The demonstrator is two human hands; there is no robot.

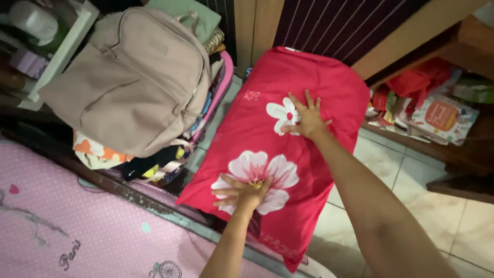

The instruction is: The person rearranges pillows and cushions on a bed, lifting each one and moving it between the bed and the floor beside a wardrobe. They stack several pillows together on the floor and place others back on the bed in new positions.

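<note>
A view straight down from a head-worn camera onto a cramped room corner. In the centre of the frame lies a red fabric pillow printed with large white and pink flowers, slanting from the upper middle down to the lower middle. It rests partly over a dark, worn wooden edge and partly above the floor.

Both bare hands press flat on the pillow. The left hand, in the lower centre, is spread open with fingers splayed over the lower flower, holding nothing. The right hand, slightly above and to the right, is also open wide, palm down beside the upper flower, gripping nothing.

The floor, at the right and lower right, is pale, glossy square tile with thin grout lines. In the lower left is a pink dotted mattress cover with small drawings. In the upper left a beige zipped fabric backpack sits on a heap of mixed coloured clothes, just beside the pillow. A white shelf edge shows in the far upper left. At the upper right, a low wooden shelf holds red plastic bags and printed packets. Dark striped cloth hangs at the top.
</note>
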